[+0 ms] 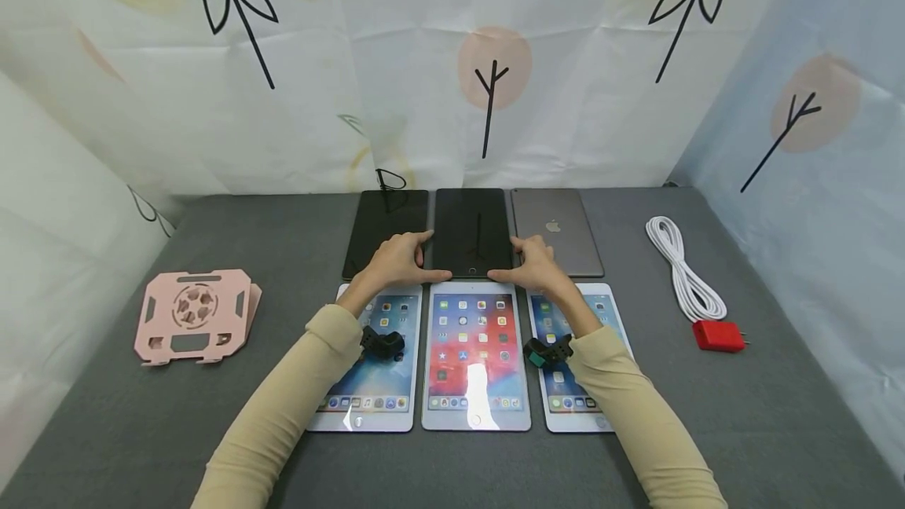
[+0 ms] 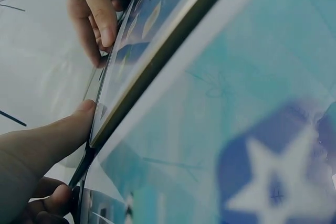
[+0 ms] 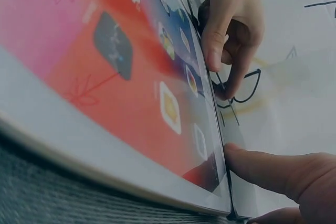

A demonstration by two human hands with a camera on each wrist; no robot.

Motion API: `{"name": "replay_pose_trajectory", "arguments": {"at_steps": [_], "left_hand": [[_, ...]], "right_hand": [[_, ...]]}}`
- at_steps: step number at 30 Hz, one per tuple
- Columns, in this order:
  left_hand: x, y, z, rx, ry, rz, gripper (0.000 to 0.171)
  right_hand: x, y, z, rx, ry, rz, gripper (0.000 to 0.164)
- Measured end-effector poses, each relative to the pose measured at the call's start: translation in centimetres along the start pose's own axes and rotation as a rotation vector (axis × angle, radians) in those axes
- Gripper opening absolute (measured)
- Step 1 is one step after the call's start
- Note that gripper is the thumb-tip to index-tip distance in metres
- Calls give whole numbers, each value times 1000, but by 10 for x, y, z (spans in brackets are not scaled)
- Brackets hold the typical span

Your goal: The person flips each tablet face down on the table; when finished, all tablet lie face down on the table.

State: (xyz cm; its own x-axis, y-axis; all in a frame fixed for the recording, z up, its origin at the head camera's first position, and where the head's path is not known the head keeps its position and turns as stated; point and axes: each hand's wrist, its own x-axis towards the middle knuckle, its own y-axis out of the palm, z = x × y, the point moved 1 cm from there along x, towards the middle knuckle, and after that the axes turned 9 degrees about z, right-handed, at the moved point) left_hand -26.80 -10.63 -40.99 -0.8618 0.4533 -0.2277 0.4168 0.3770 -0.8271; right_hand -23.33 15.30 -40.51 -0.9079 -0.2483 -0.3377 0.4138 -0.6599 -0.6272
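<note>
In the head view a dark-screened tablet (image 1: 471, 230) lies flat in the middle of the back row. My left hand (image 1: 397, 261) holds its near left corner, thumb along the near edge and a finger at the left side. My right hand (image 1: 535, 261) holds the near right corner the same way. Just in front lies a white tablet (image 1: 477, 352) with its home screen lit. The left wrist view shows my left thumb (image 2: 58, 137) extended beside the tablet edges. From the right wrist, my right thumb (image 3: 273, 169) appears likewise; its other fingers are mostly hidden.
Another dark tablet (image 1: 385, 230) and a grey tablet (image 1: 558, 234), back up, flank the middle one. Lit white tablets (image 1: 375, 407) (image 1: 580, 422) lie under the forearms. A pink folding stand (image 1: 194, 313) sits left; a coiled white cable (image 1: 682, 269) and red charger (image 1: 718, 336) right.
</note>
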Motion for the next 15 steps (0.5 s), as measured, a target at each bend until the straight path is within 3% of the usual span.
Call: {"name": "replay_pose_trajectory", "arguments": {"at_steps": [8, 15], "left_hand": [[2, 0, -5, 65, -31, 14, 100], [3, 3, -9, 61, -28, -22, 100]], "right_hand": [[1, 1, -2, 14, 6, 5, 94], [1, 2, -1, -19, -9, 54, 90]]}}
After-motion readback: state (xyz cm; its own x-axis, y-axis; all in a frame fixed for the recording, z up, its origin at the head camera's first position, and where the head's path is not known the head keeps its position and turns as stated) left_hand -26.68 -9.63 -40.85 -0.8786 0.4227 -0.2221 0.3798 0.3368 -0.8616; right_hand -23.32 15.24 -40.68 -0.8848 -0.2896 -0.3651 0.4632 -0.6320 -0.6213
